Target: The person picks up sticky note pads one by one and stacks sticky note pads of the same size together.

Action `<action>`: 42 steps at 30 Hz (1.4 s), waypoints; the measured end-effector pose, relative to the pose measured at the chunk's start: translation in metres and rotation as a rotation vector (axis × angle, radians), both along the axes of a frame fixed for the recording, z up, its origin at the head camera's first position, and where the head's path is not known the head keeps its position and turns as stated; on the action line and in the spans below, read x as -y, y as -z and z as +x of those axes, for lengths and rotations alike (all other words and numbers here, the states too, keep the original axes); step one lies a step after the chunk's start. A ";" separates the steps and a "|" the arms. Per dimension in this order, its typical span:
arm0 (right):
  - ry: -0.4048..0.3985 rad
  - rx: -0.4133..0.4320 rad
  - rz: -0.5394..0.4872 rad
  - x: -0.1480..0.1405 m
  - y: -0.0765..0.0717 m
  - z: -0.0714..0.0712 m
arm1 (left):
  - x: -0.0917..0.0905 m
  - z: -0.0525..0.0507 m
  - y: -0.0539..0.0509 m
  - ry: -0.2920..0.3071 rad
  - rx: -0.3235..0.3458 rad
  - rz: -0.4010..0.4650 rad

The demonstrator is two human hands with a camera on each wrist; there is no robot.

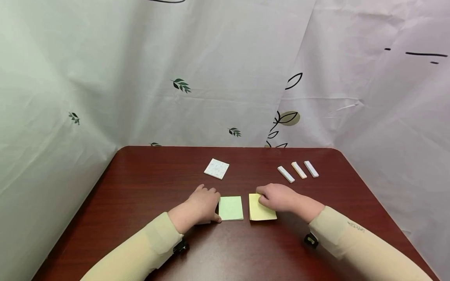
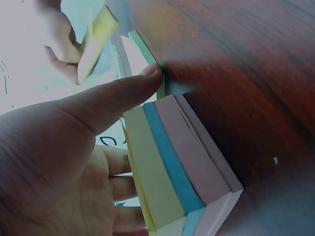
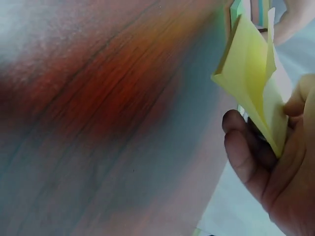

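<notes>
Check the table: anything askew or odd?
Yes: the yellow pad in the right hand gapes, one or more sheets standing away from the rest. The white square also lies at an angle to the far table edge.

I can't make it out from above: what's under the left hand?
A layered paper block, cream, blue and pink along its side, shows in the left wrist view. From above, the left hand covers most of it, hiding its top.
</notes>
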State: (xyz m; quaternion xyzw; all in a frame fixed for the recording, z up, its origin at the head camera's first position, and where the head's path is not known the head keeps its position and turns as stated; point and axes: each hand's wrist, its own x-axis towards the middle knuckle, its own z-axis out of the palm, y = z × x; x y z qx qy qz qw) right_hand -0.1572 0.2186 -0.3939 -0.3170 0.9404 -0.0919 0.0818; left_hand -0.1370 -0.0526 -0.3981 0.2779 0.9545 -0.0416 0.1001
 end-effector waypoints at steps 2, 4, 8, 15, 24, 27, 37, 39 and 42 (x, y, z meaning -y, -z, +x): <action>0.017 0.025 0.011 0.001 0.003 -0.001 | 0.000 0.000 0.001 -0.001 -0.002 0.003; 0.029 0.041 0.028 0.001 0.007 -0.003 | 0.000 0.000 0.002 -0.001 -0.002 0.003; 0.029 0.063 0.068 0.002 0.014 -0.005 | -0.001 0.001 0.003 0.002 -0.002 0.013; -0.007 -0.049 0.135 0.007 0.019 -0.004 | 0.002 0.001 0.002 -0.007 -0.001 0.021; -0.010 -0.170 0.209 0.008 0.024 -0.003 | 0.002 0.002 0.004 -0.014 -0.004 0.025; 0.001 -0.154 0.192 0.007 0.022 -0.001 | 0.001 0.002 0.004 -0.016 -0.001 0.028; 0.048 0.001 0.096 -0.005 0.010 0.007 | 0.002 0.001 0.004 -0.009 -0.012 0.035; 0.052 0.021 0.103 -0.008 0.009 0.008 | 0.002 0.000 0.004 -0.011 -0.013 0.033; 0.072 0.053 0.109 -0.013 0.009 0.010 | 0.002 0.000 0.004 -0.014 -0.011 0.030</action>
